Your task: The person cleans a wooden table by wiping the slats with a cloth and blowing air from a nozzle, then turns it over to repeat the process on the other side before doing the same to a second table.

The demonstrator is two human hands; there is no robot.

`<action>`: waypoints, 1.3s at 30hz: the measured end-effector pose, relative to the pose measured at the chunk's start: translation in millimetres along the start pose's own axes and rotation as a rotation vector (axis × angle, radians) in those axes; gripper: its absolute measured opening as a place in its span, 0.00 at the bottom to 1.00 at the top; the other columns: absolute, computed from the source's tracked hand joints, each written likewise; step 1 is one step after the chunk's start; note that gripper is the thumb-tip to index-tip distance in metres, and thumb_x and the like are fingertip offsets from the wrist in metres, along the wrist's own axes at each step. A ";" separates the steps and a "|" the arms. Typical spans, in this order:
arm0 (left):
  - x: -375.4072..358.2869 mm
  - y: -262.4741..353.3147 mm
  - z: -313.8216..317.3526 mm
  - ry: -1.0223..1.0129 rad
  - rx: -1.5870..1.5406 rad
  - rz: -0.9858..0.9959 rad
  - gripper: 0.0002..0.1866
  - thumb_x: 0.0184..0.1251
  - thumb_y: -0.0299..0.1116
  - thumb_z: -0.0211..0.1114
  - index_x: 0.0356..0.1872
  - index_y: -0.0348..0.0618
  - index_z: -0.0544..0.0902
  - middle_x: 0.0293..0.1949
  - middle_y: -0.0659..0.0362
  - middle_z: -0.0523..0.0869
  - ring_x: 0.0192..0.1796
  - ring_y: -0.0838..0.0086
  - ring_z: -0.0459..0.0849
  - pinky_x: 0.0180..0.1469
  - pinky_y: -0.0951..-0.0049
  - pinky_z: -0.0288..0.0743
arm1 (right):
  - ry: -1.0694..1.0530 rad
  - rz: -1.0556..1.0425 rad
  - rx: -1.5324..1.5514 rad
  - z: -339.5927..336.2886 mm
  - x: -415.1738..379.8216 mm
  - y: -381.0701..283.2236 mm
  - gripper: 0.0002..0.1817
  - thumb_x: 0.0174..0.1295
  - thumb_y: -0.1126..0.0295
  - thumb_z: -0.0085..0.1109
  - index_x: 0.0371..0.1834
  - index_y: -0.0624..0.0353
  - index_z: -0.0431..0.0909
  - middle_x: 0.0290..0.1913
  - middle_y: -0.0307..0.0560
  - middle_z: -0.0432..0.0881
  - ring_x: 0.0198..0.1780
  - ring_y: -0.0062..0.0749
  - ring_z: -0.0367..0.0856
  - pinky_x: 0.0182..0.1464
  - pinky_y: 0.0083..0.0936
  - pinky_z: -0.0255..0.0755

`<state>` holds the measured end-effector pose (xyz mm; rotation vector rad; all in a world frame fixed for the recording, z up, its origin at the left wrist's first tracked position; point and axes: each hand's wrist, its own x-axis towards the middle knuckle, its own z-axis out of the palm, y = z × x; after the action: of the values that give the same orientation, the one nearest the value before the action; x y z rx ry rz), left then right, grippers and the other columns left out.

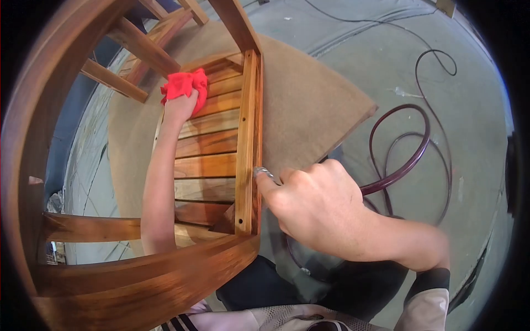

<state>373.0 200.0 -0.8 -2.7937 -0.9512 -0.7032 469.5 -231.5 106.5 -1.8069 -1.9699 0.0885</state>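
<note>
A varnished wooden chair [212, 149] with a slatted seat fills the left and middle of the head view. My left hand [181, 107] reaches down through the frame and presses a red cloth [185, 85] against the far slats of the seat. My right hand [317, 204] grips the right side rail [248, 138] of the seat, thumb and fingers closed on its edge. A ring shows on one finger of that hand. The curved back rail [143, 281] of the chair lies close below me.
The chair stands on a tan mat [309, 99] over a grey concrete floor [469, 110]. A dark maroon hose [408, 149] coils on the floor to the right, with a thin black cable [436, 60] beyond it. My dark trousers and light sleeve are at the bottom.
</note>
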 end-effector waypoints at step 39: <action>-116.4 51.4 -89.3 -0.230 -0.283 -0.414 0.51 0.48 0.61 0.74 0.64 0.29 0.69 0.58 0.40 0.81 0.62 0.50 0.80 0.65 0.61 0.71 | 0.216 0.108 -0.122 129.3 281.7 127.9 0.14 0.65 0.59 0.58 0.45 0.51 0.87 0.46 0.52 0.88 0.50 0.47 0.86 0.52 0.39 0.79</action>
<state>287.8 73.2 27.3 -2.9965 -1.6241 -0.6071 531.5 88.5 28.0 -1.9117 -1.7602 -0.1894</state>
